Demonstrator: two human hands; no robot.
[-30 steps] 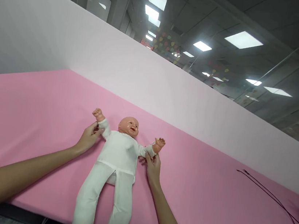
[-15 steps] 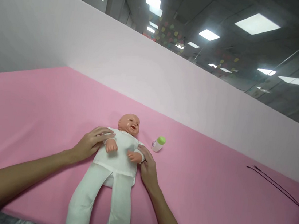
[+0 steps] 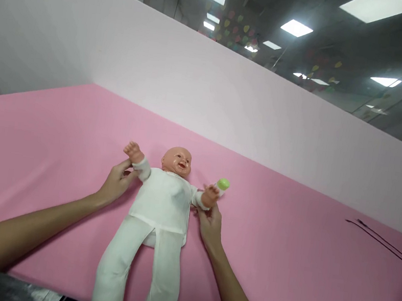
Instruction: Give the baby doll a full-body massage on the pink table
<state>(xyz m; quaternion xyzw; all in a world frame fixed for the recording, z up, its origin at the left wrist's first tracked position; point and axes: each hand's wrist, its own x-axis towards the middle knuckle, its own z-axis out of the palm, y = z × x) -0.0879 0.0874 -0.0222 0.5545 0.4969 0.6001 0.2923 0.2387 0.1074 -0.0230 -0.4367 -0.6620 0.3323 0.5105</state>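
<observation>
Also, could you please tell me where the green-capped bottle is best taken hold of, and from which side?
I'd probably take the bottle by its green cap, coming from above and the right: the rounded cap shows clear on that side, while the doll's outstretched hand hides most of the body from the near left.

Green-capped bottle (image 3: 223, 185) mostly hidden by baby doll (image 3: 162, 204)

Toward the pink surface's (image 3: 283, 260) far edge, only the cap and a sliver show. Some fingers of the person's right hand (image 3: 212, 227) vanish behind a sleeve (image 3: 200, 200). Past the near edge the legs (image 3: 166, 269) are cut off; rightward, black cords (image 3: 395, 251) (tips too small to tell) leave view.
</observation>
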